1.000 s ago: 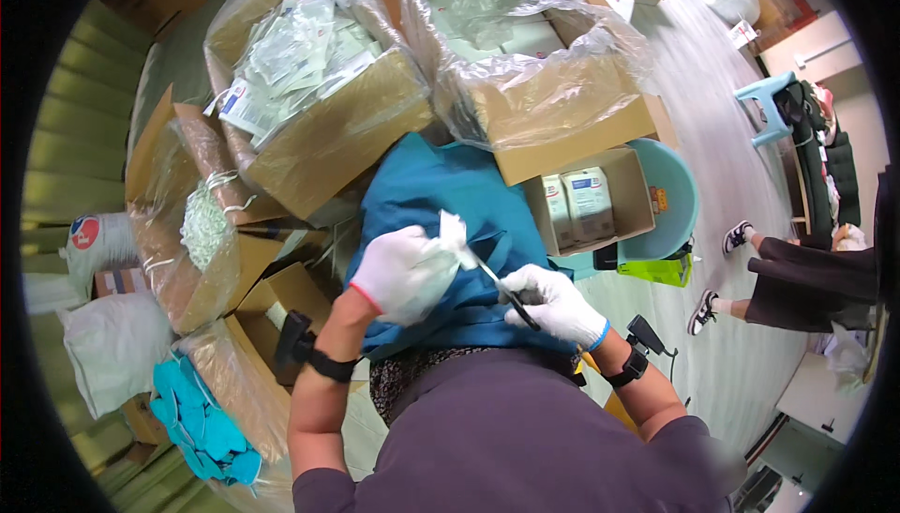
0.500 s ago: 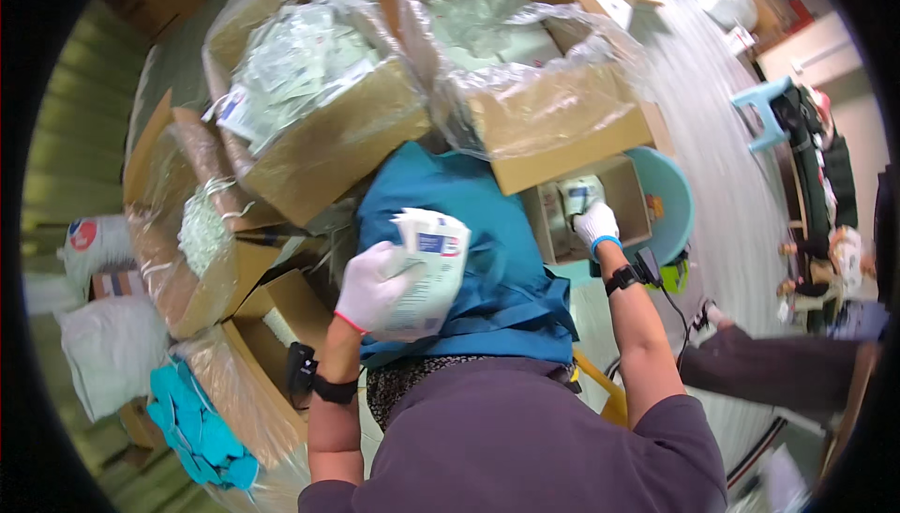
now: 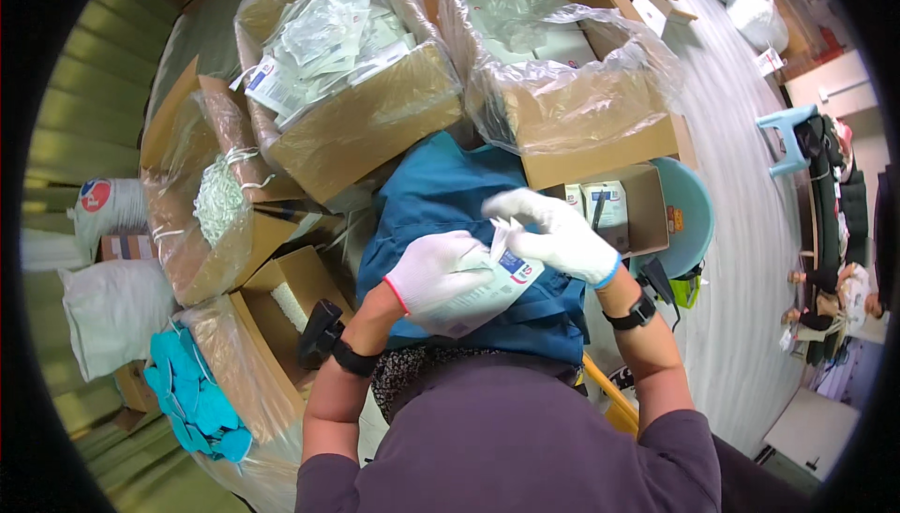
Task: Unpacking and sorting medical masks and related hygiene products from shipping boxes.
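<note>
My left hand (image 3: 437, 275), in a white glove with a red cuff, grips a flat pale printed packet (image 3: 478, 301) above my lap. Gloved in white with a blue cuff, my right hand (image 3: 562, 237) has its fingers closed at the packet's upper edge, where white flaps stick up. Whether the packet is a single one or a few together, I cannot tell. Blue cloth (image 3: 436, 175) covers my lap beneath both hands. To the right of my right hand, a small carton (image 3: 649, 202) holds a few similar packets (image 3: 609, 215) standing upright.
Ahead are two large plastic-lined cartons, the left one (image 3: 375, 124) heaped with pale packets, the right one (image 3: 600, 119) partly filled. Left stand a carton with white cords (image 3: 217, 199) and a pile of teal pieces (image 3: 192, 391). A light-blue tub (image 3: 692, 218) sits behind the small carton.
My right hand has left the small carton and come to the packet in my left hand. The packet has tilted and moved right. The view has shifted slightly.
</note>
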A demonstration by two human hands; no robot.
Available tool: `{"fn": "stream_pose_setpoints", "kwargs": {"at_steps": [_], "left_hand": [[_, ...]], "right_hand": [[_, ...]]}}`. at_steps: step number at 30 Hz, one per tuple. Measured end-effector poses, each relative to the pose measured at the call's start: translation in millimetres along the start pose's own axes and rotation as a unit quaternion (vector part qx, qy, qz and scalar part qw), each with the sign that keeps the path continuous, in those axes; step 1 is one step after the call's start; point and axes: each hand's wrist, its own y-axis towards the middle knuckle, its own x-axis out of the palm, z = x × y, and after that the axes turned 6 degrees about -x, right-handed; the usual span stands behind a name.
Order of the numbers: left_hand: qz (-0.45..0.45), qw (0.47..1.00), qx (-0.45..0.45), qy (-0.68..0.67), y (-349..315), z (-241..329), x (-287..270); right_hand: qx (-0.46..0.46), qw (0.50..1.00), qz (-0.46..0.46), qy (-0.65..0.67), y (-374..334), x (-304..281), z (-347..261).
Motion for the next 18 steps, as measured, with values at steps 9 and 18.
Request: {"fn": "stream_pose_setpoints", "kwargs": {"at_steps": [9,18], "left_hand": [[0.160,0.984,-0.075,0.000,19.0,-6.6,19.8],[0.237,0.911,0.180,0.285,4.9,4.8,63.5]], "right_hand": [[0.031,0.984,0.166,-0.048,26.6,31.2,21.4],[0.177,0.940,0.274,-0.099,67.1,29.3,119.5]]}}
